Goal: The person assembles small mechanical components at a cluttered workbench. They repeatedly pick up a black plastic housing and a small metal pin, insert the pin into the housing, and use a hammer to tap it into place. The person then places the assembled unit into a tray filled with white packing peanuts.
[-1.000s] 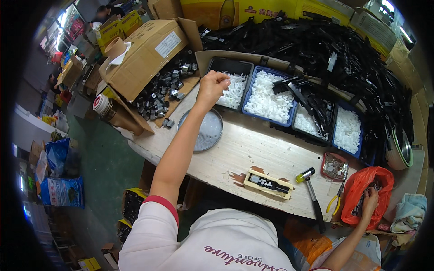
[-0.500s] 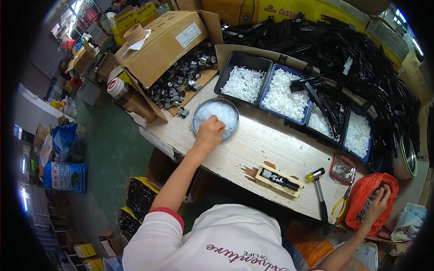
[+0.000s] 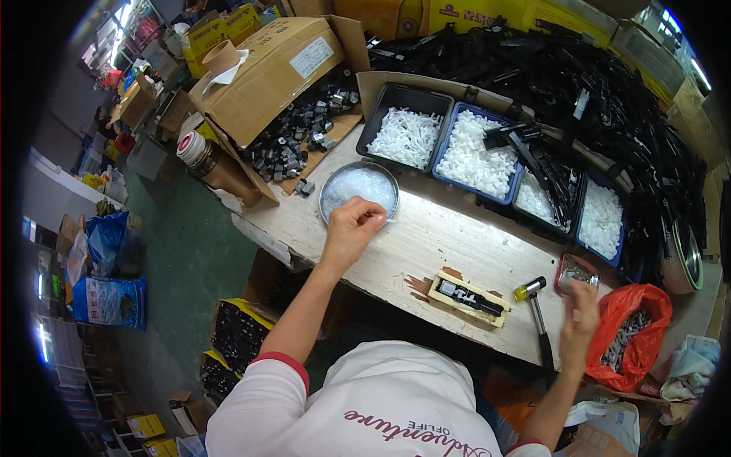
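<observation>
The left hand has drawn back from the round metal bowl; the right hand left the red plastic bag.

A white short-sleeved shirt is worn by the person. Each sleeve is finished with a red band at its edge, just above the elbow. Dark red lettering is printed across the shirt, below the collar. The forearms and both hands are left bare; no gloves are worn.
</observation>
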